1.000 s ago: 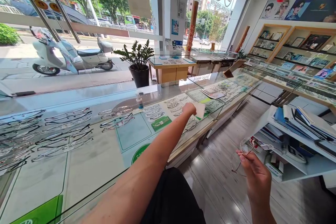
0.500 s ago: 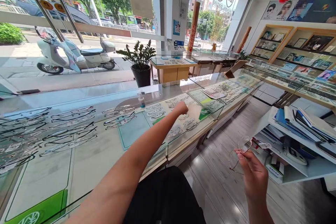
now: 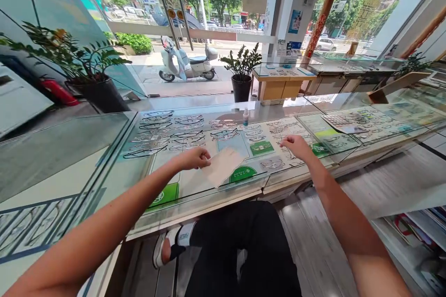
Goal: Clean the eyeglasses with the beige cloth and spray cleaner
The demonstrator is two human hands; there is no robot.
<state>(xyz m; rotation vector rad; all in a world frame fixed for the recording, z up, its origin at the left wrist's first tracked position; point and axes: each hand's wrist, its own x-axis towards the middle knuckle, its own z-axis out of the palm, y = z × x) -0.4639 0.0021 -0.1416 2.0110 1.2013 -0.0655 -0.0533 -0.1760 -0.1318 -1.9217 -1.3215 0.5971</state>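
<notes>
My left hand is closed on the corner of a thin beige cloth, which spreads out flat over the glass counter. To the right, my right hand pinches a pair of thin-framed eyeglasses above the counter. Their clear lenses and fine rims are hard to separate from the frames displayed under the glass behind them. Beyond the cloth, a small spray bottle stands upright on the counter.
Rows of eyeglasses lie inside the glass display counter, with green cards among them. A calculator-like keypad rests on top at right. Potted plants stand beyond the counter. A shelf with papers is at lower right.
My left hand has drawn back leftward with the beige cloth in it. My right hand has come from over the floor to the counter with the eyeglasses. The view has turned left.
</notes>
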